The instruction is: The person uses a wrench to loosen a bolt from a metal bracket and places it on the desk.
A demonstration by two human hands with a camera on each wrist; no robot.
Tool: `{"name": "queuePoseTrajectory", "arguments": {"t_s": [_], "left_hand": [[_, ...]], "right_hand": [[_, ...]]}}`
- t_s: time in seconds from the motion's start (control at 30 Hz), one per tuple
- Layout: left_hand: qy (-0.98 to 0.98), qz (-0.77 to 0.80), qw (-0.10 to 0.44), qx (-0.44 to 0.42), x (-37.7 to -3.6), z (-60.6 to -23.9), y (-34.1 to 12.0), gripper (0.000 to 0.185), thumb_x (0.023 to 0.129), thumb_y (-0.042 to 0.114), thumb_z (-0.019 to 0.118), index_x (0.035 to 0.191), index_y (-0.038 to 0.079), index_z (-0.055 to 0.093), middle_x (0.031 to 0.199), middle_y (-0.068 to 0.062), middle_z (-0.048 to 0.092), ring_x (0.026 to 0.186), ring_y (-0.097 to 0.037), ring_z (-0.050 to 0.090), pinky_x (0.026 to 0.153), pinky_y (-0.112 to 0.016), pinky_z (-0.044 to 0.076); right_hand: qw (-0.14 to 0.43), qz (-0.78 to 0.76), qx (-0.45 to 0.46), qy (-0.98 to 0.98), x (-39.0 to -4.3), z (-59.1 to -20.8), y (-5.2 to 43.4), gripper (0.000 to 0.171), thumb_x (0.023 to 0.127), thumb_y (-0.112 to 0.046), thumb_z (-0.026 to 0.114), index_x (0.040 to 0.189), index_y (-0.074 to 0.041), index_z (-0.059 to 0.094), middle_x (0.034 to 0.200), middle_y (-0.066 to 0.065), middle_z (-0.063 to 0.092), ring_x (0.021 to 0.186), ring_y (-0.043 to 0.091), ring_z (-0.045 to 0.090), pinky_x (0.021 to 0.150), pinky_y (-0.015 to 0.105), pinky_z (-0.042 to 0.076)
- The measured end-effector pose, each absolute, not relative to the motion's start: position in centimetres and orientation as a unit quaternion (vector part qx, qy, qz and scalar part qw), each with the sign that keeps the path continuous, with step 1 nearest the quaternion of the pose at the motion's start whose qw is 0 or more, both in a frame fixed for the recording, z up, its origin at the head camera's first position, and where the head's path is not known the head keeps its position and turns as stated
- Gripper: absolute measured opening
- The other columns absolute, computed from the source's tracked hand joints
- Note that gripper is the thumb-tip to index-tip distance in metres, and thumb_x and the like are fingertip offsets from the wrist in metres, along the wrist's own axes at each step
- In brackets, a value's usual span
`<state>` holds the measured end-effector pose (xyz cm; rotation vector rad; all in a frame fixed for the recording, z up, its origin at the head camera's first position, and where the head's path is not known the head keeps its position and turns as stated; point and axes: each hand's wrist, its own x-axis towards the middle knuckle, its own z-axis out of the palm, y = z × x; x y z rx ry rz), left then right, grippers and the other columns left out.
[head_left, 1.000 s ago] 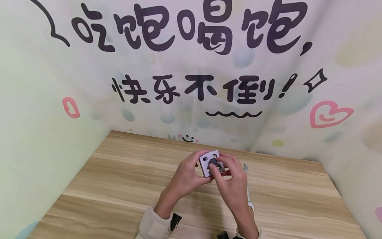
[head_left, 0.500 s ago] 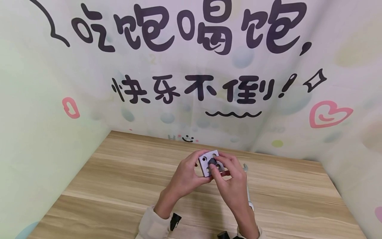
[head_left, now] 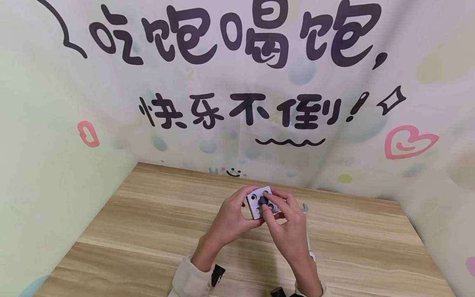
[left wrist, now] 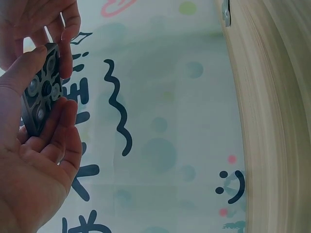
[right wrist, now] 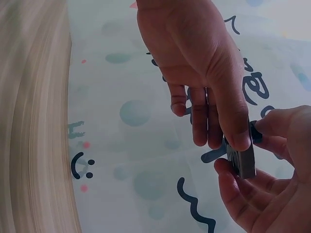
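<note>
A square metal plate with holes near its corners is held up above the table, tilted toward the head camera. My left hand grips it by its edges, thumb below and fingers above. At its middle, my right hand pinches a dark bolt head or knob between thumb and fingertips. From the left wrist, the plate's other face shows round recesses and a dark centre piece. The right wrist view has the plate edge-on, with the dark knob under the right fingertips.
A metal wrench lies on the wooden table, partly covered by the right hand. Behind the table hangs a printed backdrop. Black bands or mounts sit at both wrists by the pale sleeves.
Plate and both hands have shifted very slightly left. The dark knob seems to sit at a different angle under the right fingertips; the grip of both hands stays the same.
</note>
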<state>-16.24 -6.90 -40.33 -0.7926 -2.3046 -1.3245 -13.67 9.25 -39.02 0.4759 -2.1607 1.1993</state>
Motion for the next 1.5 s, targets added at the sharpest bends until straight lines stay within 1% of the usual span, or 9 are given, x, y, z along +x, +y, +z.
{"name": "queuePoseTrajectory", "arguments": {"t_s": [0.23,0.47,0.57,0.73,0.93,1.2,1.5], "left_hand": [[-0.817,-0.472,0.181,-0.279,-16.31,-40.38,-6.98,0.067,0.071,0.011,0.089,0.129,0.006,0.056,0.12,-0.006,0.066,0.094,-0.014,0.06,0.075,-0.026,0.05],[-0.818,-0.471,0.176,-0.279,-16.33,-40.42,-6.93,0.068,0.071,0.012,0.09,0.13,0.007,0.055,0.12,-0.005,0.066,0.095,-0.014,0.059,0.076,-0.026,0.051],[-0.818,-0.472,0.173,-0.278,-16.32,-40.45,-6.9,0.068,0.071,0.012,0.089,0.13,0.007,0.055,0.12,-0.005,0.065,0.095,-0.014,0.059,0.076,-0.025,0.051],[-0.819,-0.474,0.169,-0.277,-16.28,-40.45,-6.83,0.068,0.071,0.012,0.09,0.13,0.007,0.056,0.12,-0.005,0.065,0.095,-0.013,0.059,0.076,-0.025,0.051],[-0.817,-0.476,0.169,-0.278,-16.29,-40.46,-6.77,0.069,0.071,0.012,0.09,0.13,0.007,0.056,0.121,-0.005,0.065,0.095,-0.013,0.059,0.076,-0.025,0.05],[-0.815,-0.478,0.168,-0.28,-16.27,-40.4,-6.78,0.069,0.071,0.012,0.089,0.131,0.007,0.056,0.121,-0.005,0.065,0.095,-0.013,0.06,0.077,-0.025,0.05],[-0.82,-0.471,0.169,-0.278,-16.17,-40.3,-6.89,0.068,0.072,0.012,0.089,0.131,0.007,0.055,0.122,-0.006,0.065,0.096,-0.014,0.06,0.076,-0.026,0.05]], "right_hand": [[0.301,0.456,0.185,-0.817,-13.63,-38.95,9.24,0.031,0.086,0.003,0.071,0.115,-0.009,0.074,0.119,0.01,0.064,0.093,0.021,0.066,0.06,0.022,0.054],[0.282,0.476,0.17,-0.815,-13.57,-38.84,9.25,0.038,0.085,0.0,0.074,0.122,-0.006,0.066,0.113,0.007,0.065,0.088,0.021,0.069,0.06,0.024,0.055],[0.281,0.482,0.157,-0.815,-13.55,-38.87,9.16,0.038,0.084,-0.002,0.077,0.119,-0.004,0.065,0.111,0.008,0.066,0.088,0.022,0.07,0.06,0.025,0.055],[0.292,0.483,0.145,-0.813,-13.59,-39.0,8.96,0.031,0.082,-0.003,0.079,0.109,-0.001,0.064,0.111,0.009,0.067,0.085,0.022,0.069,0.061,0.024,0.055],[0.315,0.46,0.15,-0.816,-13.62,-39.15,8.92,0.025,0.08,-0.003,0.081,0.098,-0.003,0.064,0.115,0.01,0.067,0.083,0.018,0.066,0.059,0.022,0.054],[0.33,0.449,0.161,-0.814,-13.72,-39.19,8.88,0.022,0.08,-0.003,0.08,0.098,-0.003,0.067,0.114,0.01,0.067,0.084,0.019,0.065,0.059,0.018,0.053],[0.323,0.453,0.168,-0.813,-13.58,-39.03,8.89,0.021,0.082,-0.002,0.078,0.101,-0.003,0.07,0.115,0.01,0.067,0.086,0.02,0.065,0.059,0.019,0.053]]}}
